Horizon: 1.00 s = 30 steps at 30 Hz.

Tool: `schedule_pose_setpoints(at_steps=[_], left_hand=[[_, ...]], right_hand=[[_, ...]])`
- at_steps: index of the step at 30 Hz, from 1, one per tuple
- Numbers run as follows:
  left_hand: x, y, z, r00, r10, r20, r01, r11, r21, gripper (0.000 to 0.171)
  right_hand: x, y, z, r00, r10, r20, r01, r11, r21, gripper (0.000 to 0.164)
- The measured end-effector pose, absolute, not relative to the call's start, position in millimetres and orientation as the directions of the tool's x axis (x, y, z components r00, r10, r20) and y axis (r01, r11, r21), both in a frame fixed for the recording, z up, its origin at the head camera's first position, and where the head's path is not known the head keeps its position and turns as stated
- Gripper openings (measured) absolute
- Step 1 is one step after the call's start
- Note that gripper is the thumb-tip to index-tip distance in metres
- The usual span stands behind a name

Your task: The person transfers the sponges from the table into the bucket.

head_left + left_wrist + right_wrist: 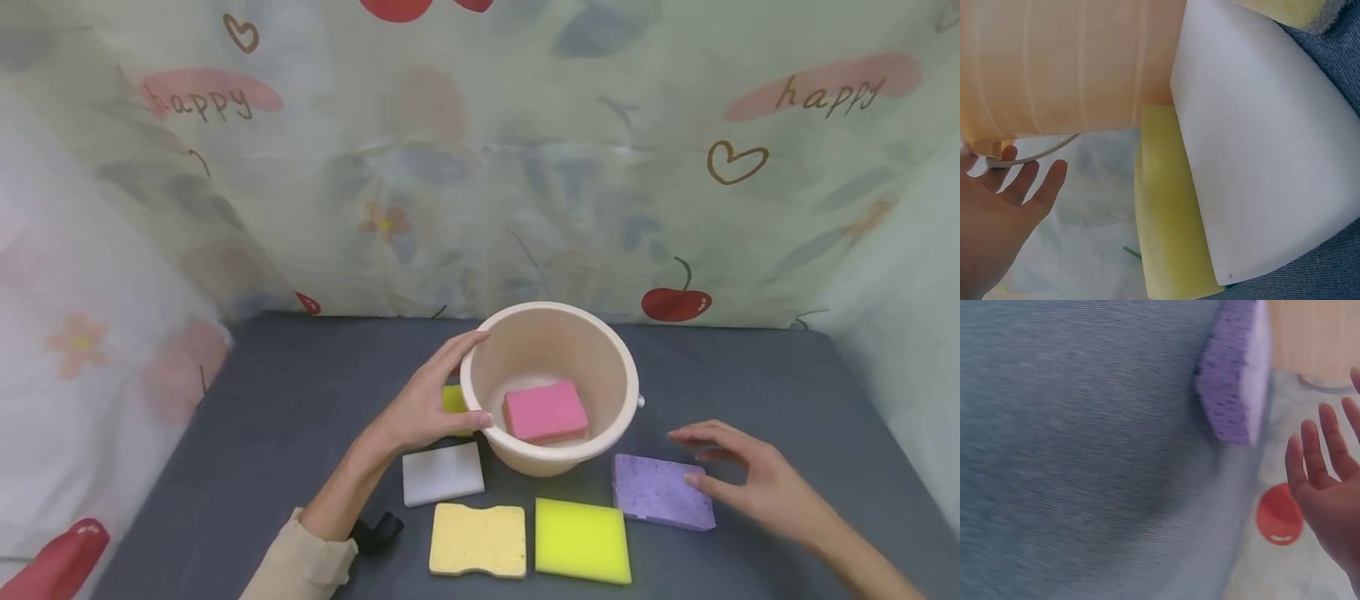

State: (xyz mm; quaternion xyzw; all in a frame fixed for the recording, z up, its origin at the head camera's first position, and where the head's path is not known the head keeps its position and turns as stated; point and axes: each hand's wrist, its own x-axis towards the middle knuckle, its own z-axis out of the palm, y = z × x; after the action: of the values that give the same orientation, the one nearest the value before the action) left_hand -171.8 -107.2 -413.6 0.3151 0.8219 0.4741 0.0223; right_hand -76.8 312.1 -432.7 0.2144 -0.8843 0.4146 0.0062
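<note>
A cream bucket (536, 465) stands upright with a pink sponge (546, 412) lying inside on its bottom. My left hand (423, 408) holds the left side of its rim, the thumb at the front edge and the fingers farther back. In the left wrist view, fingers of that hand (997, 225) reach under the rim beside the bucket's thin handle (1041, 152). Just right of the bucket lies a purple sponge (660, 492). My right hand (765, 475) hovers over its right end, fingers relaxed and apart; the right wrist view shows nothing in the hand (1335, 487).
A white sponge (444, 475) and a yellow-green sponge (453, 400), partly hidden by my left hand, lie left of the bucket. In front are a notched pale yellow sponge (478, 542) and a bright yellow sponge (582, 540). Patterned cloth (480, 208) walls the dark table (300, 375).
</note>
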Motion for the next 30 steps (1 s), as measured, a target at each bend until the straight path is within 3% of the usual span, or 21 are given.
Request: schedule_pose_setpoints(at_steps=[5, 19, 25, 30], left_hand=[[-172.2, -106.5, -414.7, -0.795, 0.547, 0.263, 0.503, 0.351, 0.79, 0.095], [-170.9, -106.2, -415.3, -0.791, 0.544, 0.28, 0.509, 0.331, 0.795, 0.092], [-170.4, -106.5, -416.3, -0.794, 0.539, 0.28, 0.501, 0.321, 0.804, 0.092], [-170.2, -106.1, -415.8, -0.795, 0.537, 0.282, 0.498, 0.312, 0.809, 0.092]], right_hand=[[-69.9, 311.6, -450.1, -0.934, -0.32, 0.158, -0.338, 0.649, -0.682, 0.045], [-65.8, 312.8, -465.3, -0.963, -0.27, 0.001, -0.223, 0.794, -0.566, 0.062], [-61.5, 310.1, -481.1, -0.949, -0.306, 0.079, -0.301, 0.797, -0.524, 0.074], [-60.3, 304.9, -484.3, -0.952, -0.294, 0.081, -0.294, 0.814, -0.5, 0.08]])
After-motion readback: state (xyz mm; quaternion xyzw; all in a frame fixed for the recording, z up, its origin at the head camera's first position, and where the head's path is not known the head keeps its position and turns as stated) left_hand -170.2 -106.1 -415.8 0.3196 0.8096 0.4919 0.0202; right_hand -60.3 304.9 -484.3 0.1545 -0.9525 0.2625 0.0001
